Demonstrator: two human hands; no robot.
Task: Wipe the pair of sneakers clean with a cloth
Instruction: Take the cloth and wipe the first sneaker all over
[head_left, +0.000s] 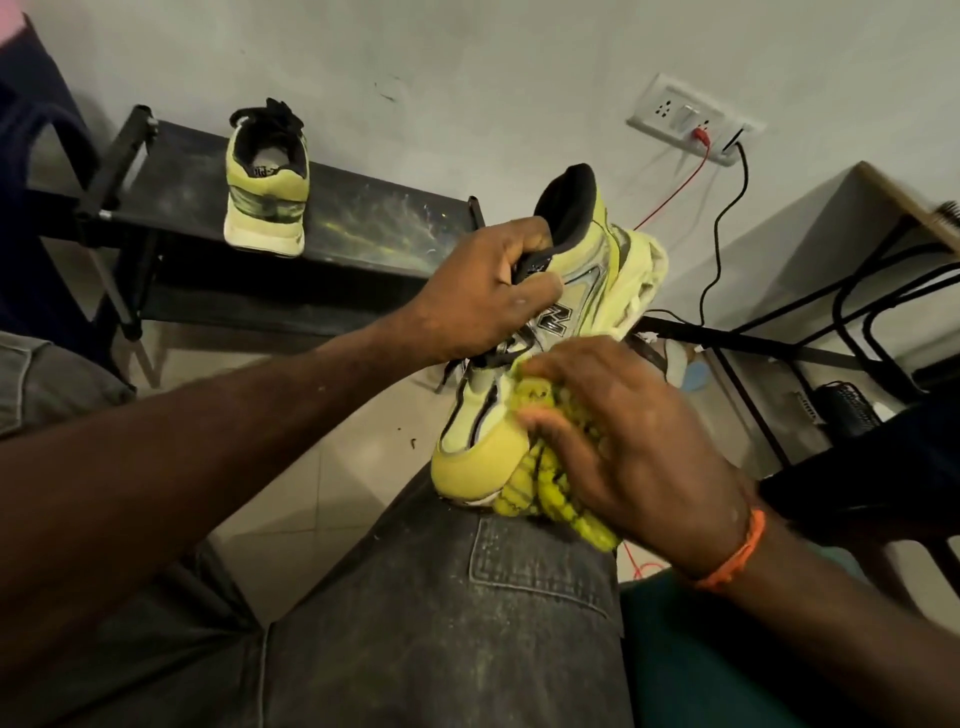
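Held sneaker (524, 364): toe propped on the knee (467, 571), heel tilted up
Left hand (483, 296): fingers curled round the laces and collar
Right hand (623, 436): flattish, pressing the yellow cloth (550, 488) to the toe side
Second sneaker (265, 197): far beyond the knee, on the black rack (363, 218)
Risk: a hard wipe could push the toe off the knee; loose grit may smear

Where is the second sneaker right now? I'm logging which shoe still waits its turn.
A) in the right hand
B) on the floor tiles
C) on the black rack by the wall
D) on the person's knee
C: the second sneaker stands alone, heel toward the camera, on the black rack, while the left hand grips the other sneaker and the right hand presses the cloth on it.
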